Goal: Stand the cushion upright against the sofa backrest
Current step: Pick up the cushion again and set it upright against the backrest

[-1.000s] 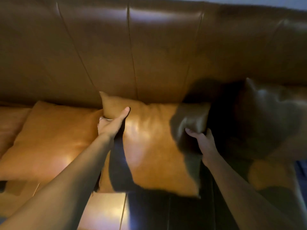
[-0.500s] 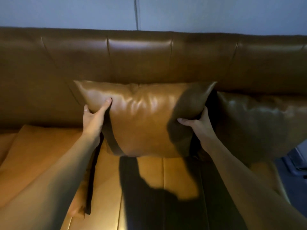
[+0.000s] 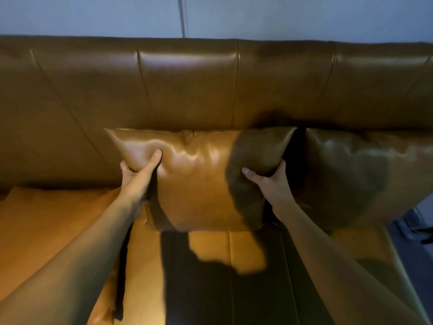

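A tan leather cushion (image 3: 199,181) stands upright on the sofa seat (image 3: 210,254), its back leaning on the brown leather backrest (image 3: 187,85). My left hand (image 3: 138,179) grips its left edge, thumb pressed into the front face. My right hand (image 3: 269,184) grips its right edge, fingers wrapped behind it. The cushion's right half lies in shadow.
A second cushion (image 3: 356,174) stands against the backrest right beside the held one. A third cushion (image 3: 46,226) lies flat on the seat at the left. A grey-blue wall (image 3: 281,15) rises behind the sofa. The floor (image 3: 417,228) shows at the right edge.
The cushion went from lying tilted on the seat to standing upright against the backrest. Both hands rose with it and kept their grip. The view tilted up.
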Action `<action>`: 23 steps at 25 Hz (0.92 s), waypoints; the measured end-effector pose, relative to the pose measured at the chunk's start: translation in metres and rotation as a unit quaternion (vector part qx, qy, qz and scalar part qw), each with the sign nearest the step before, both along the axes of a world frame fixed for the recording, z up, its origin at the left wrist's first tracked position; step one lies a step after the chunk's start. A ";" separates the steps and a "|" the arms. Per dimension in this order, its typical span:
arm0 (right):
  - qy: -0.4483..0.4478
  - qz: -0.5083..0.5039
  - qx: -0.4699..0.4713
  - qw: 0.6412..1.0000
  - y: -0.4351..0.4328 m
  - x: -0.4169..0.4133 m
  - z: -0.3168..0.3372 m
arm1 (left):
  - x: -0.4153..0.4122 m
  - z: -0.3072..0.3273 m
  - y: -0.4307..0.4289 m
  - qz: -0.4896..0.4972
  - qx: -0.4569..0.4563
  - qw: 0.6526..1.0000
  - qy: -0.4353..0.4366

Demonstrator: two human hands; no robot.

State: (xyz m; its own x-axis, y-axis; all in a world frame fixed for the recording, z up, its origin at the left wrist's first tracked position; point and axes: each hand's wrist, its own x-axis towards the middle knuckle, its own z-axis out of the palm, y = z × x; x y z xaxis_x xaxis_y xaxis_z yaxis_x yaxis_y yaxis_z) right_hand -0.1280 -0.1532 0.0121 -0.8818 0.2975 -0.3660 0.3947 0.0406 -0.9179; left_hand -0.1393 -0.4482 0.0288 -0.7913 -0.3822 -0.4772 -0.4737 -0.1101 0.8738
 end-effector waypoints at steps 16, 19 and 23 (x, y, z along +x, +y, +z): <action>0.074 0.093 0.439 0.891 -0.047 0.060 0.083 | 0.060 0.092 -0.017 -0.068 -0.406 0.908 0.081; 0.160 0.092 0.478 0.859 -0.076 0.094 0.128 | 0.099 0.136 -0.027 -0.059 -0.465 0.877 0.109; 0.185 0.135 0.495 0.838 -0.118 0.130 0.186 | 0.158 0.182 -0.042 -0.040 -0.509 0.850 0.132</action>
